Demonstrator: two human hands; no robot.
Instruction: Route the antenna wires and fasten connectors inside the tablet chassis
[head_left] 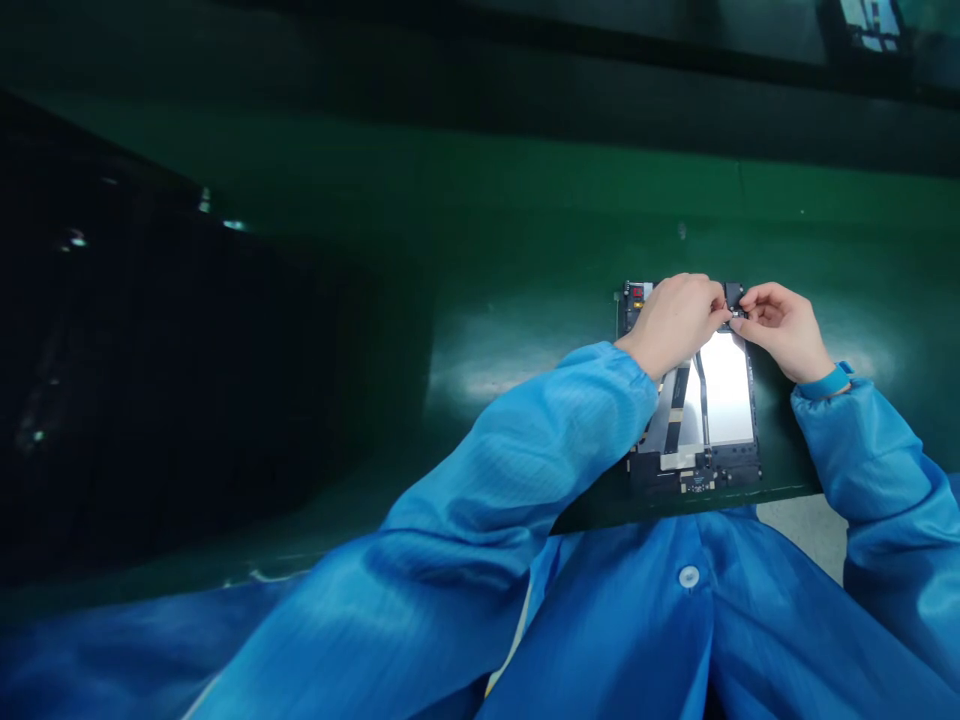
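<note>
An opened tablet [729,400] lies on the green work surface near its front edge, its inner side up. A shiny silver panel, dark flex cables and a small circuit board [699,481] at its near end show. My left hand [679,312] reaches over its far part, thumb and fingers pinched near the far right corner. Across from it, my right hand [781,325] pinches at the same corner, beside a small black part [733,294]. Whatever lies between the fingertips of either hand is too small to make out. My left hand covers part of the tablet's far end.
The green work surface [525,250] stretches around the tablet. A large dark, glossy area [150,400] takes up the left side. Along the back runs a dark raised ledge [525,90], with another bright-panelled device [871,22] at the far right.
</note>
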